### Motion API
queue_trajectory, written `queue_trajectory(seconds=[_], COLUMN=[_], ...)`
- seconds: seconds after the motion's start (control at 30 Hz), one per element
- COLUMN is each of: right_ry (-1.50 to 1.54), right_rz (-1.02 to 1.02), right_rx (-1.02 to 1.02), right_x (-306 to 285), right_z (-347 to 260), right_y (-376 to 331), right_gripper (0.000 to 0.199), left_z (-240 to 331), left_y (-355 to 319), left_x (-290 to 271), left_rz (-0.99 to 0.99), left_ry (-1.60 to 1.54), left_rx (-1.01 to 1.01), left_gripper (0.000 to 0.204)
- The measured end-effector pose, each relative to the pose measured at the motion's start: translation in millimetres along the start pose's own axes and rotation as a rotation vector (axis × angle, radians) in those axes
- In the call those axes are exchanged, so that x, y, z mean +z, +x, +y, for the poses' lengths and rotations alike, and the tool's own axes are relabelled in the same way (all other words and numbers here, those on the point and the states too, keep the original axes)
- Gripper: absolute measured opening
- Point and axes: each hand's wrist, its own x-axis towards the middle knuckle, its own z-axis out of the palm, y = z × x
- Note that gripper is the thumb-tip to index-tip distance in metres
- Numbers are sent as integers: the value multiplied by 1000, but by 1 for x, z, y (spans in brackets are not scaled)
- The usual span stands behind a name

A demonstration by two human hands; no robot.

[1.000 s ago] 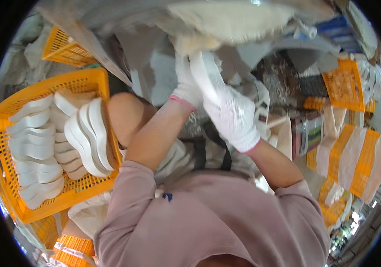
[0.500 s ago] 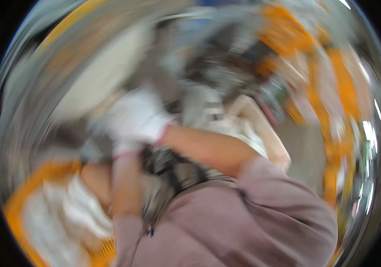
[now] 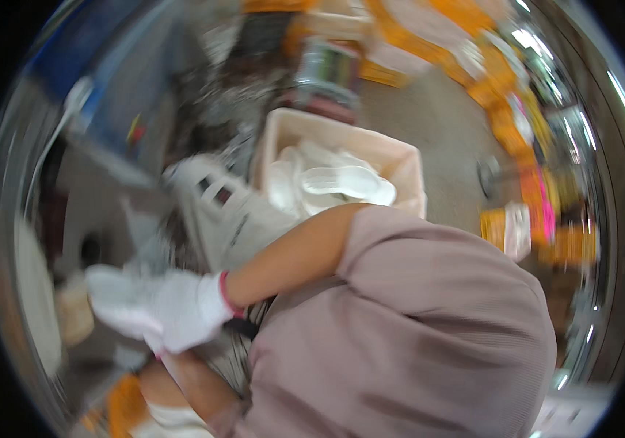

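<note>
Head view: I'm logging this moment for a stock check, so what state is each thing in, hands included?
Right hand: in a white glove, reaching left across the body; motion blur hides whether it grips anything.
Left hand: mostly hidden under the right hand, grip cannot be told.
Pale bin: open, partly filled.
White soles: lying loose in the pale bin, piled unevenly.
Orange crate: at the lower edge, holding white pieces, blurred.

Both hands white-gloved, pressed together at lower left; right hand (image 3: 173, 306) over left hand (image 3: 153, 342), forearms bare
</note>
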Motion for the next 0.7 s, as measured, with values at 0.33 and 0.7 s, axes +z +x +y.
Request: queue_trajectory(seconds=[0.33, 0.7], right_ry=[-505, -702], right_rz=[300, 261], right_rx=[-70, -185], right_x=[19, 20], right_z=[0, 0], right_y=[-4, 30], right_gripper=[45, 32], left_z=[3, 5], left_y=[22, 17], left_x=[52, 32], left_rz=[-87, -42], left_ry=[-664, -555], left_rx=[72, 51], left_gripper=[44, 42])
